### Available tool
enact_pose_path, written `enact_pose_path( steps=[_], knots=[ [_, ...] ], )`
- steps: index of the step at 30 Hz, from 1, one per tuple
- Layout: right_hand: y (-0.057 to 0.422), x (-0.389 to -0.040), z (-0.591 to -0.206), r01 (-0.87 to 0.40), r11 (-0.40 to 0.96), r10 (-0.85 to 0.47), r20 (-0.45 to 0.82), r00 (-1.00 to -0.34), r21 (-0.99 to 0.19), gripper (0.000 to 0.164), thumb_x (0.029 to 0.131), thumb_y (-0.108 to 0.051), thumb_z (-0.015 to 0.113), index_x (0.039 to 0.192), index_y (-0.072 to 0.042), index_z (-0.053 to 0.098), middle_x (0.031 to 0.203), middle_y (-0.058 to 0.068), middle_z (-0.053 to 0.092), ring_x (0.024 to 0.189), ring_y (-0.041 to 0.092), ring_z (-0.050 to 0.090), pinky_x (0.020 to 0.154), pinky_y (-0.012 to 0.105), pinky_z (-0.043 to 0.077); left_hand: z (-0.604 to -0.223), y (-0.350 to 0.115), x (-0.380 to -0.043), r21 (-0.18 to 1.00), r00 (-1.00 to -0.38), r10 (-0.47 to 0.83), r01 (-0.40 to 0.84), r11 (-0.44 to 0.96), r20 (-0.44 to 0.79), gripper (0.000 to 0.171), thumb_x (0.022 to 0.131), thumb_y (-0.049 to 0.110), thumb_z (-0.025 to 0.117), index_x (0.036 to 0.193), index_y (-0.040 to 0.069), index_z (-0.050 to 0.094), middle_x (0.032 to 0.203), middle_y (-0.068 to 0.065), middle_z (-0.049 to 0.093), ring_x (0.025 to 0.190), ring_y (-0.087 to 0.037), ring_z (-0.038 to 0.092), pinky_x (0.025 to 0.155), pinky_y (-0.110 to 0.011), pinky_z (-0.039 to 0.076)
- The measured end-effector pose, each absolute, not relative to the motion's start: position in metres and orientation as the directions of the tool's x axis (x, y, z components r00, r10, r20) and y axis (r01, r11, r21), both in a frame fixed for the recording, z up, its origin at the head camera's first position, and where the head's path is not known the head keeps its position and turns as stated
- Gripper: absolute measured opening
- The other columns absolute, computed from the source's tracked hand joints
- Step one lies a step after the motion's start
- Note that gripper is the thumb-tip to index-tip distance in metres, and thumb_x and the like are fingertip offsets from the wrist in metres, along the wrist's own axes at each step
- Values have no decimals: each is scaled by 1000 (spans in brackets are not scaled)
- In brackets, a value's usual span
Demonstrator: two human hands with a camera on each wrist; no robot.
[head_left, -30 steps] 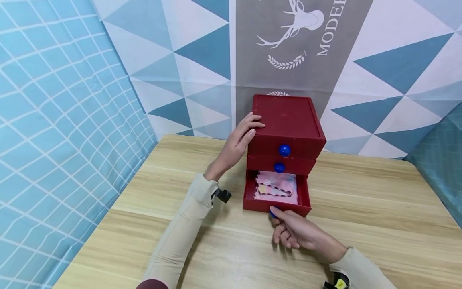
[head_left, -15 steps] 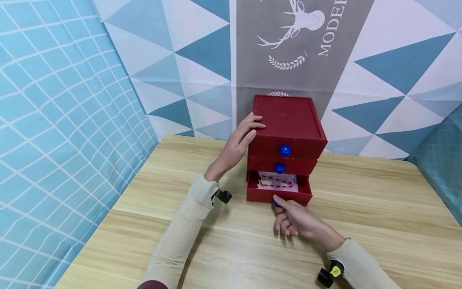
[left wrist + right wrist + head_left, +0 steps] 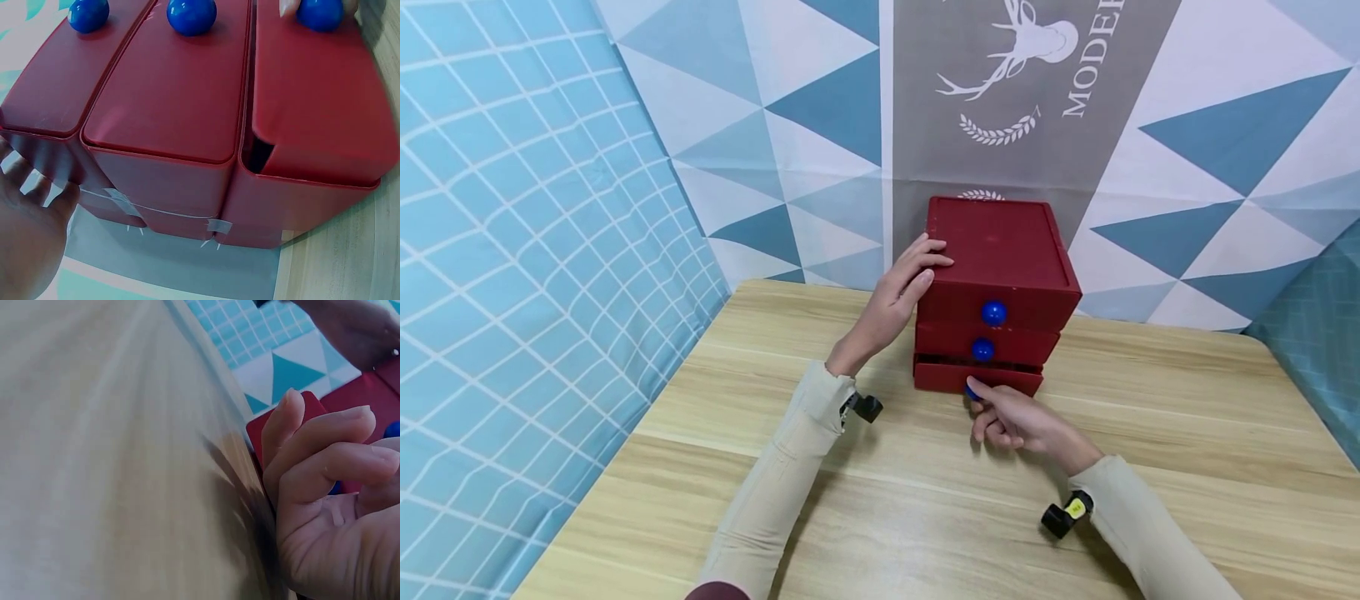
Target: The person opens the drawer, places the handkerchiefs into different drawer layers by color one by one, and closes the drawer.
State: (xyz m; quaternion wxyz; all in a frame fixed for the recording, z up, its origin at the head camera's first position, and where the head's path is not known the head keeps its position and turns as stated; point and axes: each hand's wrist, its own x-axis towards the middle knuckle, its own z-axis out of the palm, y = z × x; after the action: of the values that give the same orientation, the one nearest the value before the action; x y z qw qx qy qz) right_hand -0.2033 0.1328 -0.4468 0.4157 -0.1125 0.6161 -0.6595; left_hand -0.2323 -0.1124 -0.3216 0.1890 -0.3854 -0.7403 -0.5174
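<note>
A red cabinet (image 3: 992, 242) with three stacked drawers and blue ball knobs stands on the wooden table. My left hand (image 3: 887, 308) rests on its top left edge, fingers spread over the side and top. At the bottom drawer (image 3: 938, 377), my right hand (image 3: 1018, 417) pinches the blue knob (image 3: 320, 14) between thumb and index finger; the other fingers curl loosely below. That drawer sticks out slightly, leaving a narrow dark gap along its top edge, and its contents are hidden. The upper knob (image 3: 994, 313) and middle knob (image 3: 982, 349) are untouched, their drawers flush.
Behind the cabinet hangs a patterned cloth (image 3: 820, 125) with triangles and a deer head. A blue gridded cloth (image 3: 535, 250) borders the table (image 3: 760, 367) on the left. Each wrist carries a small black camera.
My right hand has pushed the bottom drawer inward, away from me, from well pulled out to nearly in. The pink cloth inside has gone from sight. My left hand stays put.
</note>
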Motion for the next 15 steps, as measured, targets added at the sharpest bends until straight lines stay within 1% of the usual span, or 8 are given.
enact_pose_path(
  steps=[3, 6, 9, 11, 13, 15],
  knots=[
    [132, -209, -446, 409, 96, -677, -361, -641, -907, 46, 107, -47, 35, 89, -6, 46, 64, 3, 66, 36, 5, 45, 33, 16, 31, -322, -112, -233, 621, -631, 374, 766, 165, 679, 31, 104, 6, 40, 127, -7, 57, 148, -25, 42, 150, -41, 16, 123, -36, 15],
    [131, -215, -446, 405, 91, -661, -360, -659, -910, 46, 107, -47, 36, 94, -5, 46, 65, 4, 66, 35, 5, 44, 33, 17, 31, -322, -112, -233, 612, -620, 375, 775, 155, 689, 31, 104, 4, 39, 126, -8, 57, 148, -27, 42, 149, -43, 16, 123, -38, 16],
    [130, -218, -446, 396, 96, -647, -359, -673, -913, 47, 107, -47, 36, 97, -3, 47, 65, 5, 65, 36, 5, 44, 33, 16, 32, -322, -113, -232, 613, -621, 373, 774, 158, 689, 31, 104, 4, 39, 126, -8, 57, 148, -27, 42, 149, -43, 16, 123, -37, 16],
    [130, -217, -447, 397, 96, -624, -366, -690, -913, 49, 106, -48, 38, 100, 0, 48, 65, 5, 63, 36, 6, 43, 33, 16, 31, -323, -113, -233, 620, -630, 373, 768, 163, 682, 31, 104, 5, 39, 126, -8, 56, 148, -26, 42, 150, -40, 16, 123, -37, 16],
    [130, -215, -448, 398, 99, -593, -376, -712, -912, 54, 104, -51, 41, 104, 2, 51, 65, 3, 61, 36, 5, 42, 33, 16, 31, -324, -113, -234, 622, -631, 372, 766, 160, 681, 31, 104, 5, 39, 127, -7, 57, 148, -26, 41, 150, -41, 16, 123, -36, 15],
    [132, -210, -450, 397, 104, -550, -386, -741, -912, 59, 103, -53, 44, 110, 4, 52, 64, 2, 59, 36, 5, 40, 33, 16, 30, -327, -113, -238, 629, -644, 377, 756, 180, 666, 32, 105, 7, 39, 128, -6, 57, 151, -24, 40, 151, -37, 15, 123, -37, 15]
  ],
)
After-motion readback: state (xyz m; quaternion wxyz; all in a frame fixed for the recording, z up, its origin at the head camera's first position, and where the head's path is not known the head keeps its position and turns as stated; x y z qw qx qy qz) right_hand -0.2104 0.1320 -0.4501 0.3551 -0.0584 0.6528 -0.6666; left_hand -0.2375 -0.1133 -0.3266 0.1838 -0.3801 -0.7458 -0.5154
